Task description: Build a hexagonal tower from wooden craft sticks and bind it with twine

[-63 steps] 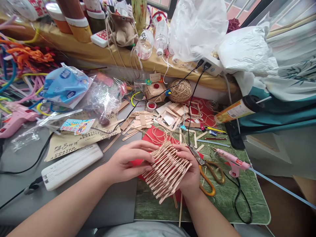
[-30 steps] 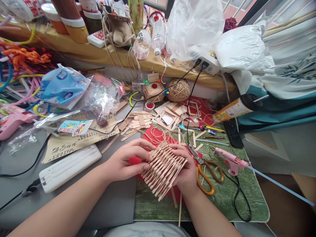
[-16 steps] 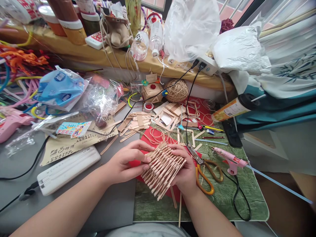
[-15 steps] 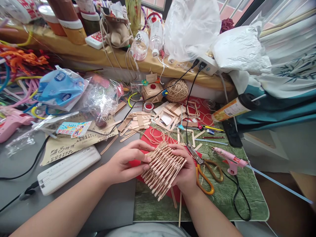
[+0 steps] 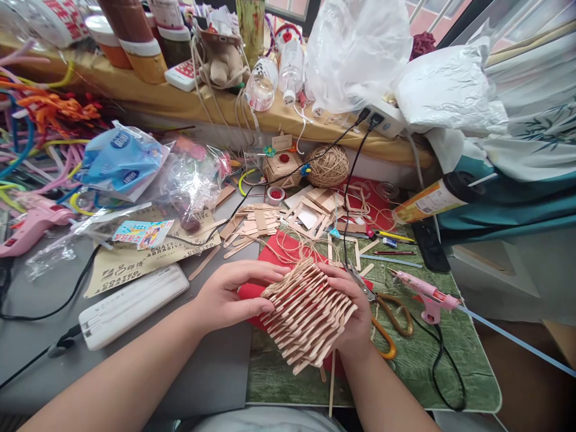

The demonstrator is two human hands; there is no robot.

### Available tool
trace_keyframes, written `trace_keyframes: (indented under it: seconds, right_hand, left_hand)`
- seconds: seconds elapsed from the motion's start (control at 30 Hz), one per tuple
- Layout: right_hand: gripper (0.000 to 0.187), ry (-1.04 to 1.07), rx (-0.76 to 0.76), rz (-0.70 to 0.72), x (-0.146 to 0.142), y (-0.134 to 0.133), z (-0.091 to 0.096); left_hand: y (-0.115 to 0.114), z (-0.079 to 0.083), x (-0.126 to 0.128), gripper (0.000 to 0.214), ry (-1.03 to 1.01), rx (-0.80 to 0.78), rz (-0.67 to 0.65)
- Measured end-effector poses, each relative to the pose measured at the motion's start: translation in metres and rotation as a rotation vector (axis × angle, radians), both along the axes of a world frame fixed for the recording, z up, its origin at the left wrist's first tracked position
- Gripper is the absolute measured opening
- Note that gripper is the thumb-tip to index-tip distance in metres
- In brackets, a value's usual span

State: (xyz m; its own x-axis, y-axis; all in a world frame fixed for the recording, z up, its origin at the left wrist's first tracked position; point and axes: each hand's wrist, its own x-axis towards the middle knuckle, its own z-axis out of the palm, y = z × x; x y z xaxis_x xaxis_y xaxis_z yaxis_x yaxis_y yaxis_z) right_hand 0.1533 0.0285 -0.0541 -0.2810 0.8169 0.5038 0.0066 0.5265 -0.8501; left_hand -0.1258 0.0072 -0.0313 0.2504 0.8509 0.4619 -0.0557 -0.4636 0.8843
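A craft-stick basket (image 5: pixel 309 318) of stacked wooden sticks is tilted between my hands, its slatted side facing me. Twine is wrapped along its upper left edge, and loose twine (image 5: pixel 294 245) trails behind it. My right hand (image 5: pixel 357 315) wraps around the basket's right side, some fingers hidden behind it. At the upper left edge, my left hand (image 5: pixel 229 294) grips with the thumb in front and the fingers at the twine-bound rim. A red sheet (image 5: pixel 269 255) lies beneath the basket. Scissors (image 5: pixel 387 345) with orange handles lie just right of my right hand.
A pink glue gun (image 5: pixel 429 297) with a long glue stick rests at the right. Loose craft sticks (image 5: pixel 258 222), a twine ball (image 5: pixel 327 165) and a small wooden box (image 5: pixel 283 168) sit behind. A white power strip (image 5: pixel 135 306) and sandpaper (image 5: pixel 148 258) lie left. Black cords cross the back.
The basket has turned and tilted so more of its slatted side shows. My left fingers have shifted along its upper edge. The whole view has moved slightly.
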Motion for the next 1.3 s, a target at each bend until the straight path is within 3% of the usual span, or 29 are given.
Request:
trace_keyframes:
  seconds: [0.2, 0.47, 0.7, 0.9, 1.3]
  right_hand:
    - [0.06, -0.005, -0.007, -0.025, 0.0017, -0.0029, -0.0026]
    - [0.052, 0.017, -0.01, -0.02, -0.0013, -0.0036, 0.0003]
    - [0.079, 0.016, -0.008, -0.033, 0.0004, -0.0031, -0.0046]
    - [0.059, -0.021, 0.021, -0.032, 0.0003, -0.0038, -0.0052]
    - [0.074, -0.05, 0.046, -0.035, 0.0038, -0.0051, -0.0055]
  left_hand:
    - [0.0019, 0.0056, 0.0008, 0.042, 0.005, 0.027, 0.001]
    - [0.0018, 0.0042, 0.0, 0.043, 0.012, 0.018, -0.017]
    - [-0.0022, 0.008, 0.0041, 0.038, -0.008, -0.073, -0.041]
    - [-0.0038, 0.0047, 0.004, 0.036, -0.031, -0.109, -0.062]
    - [-0.0036, 0.0011, 0.0015, 0.036, 0.052, -0.088, -0.01]
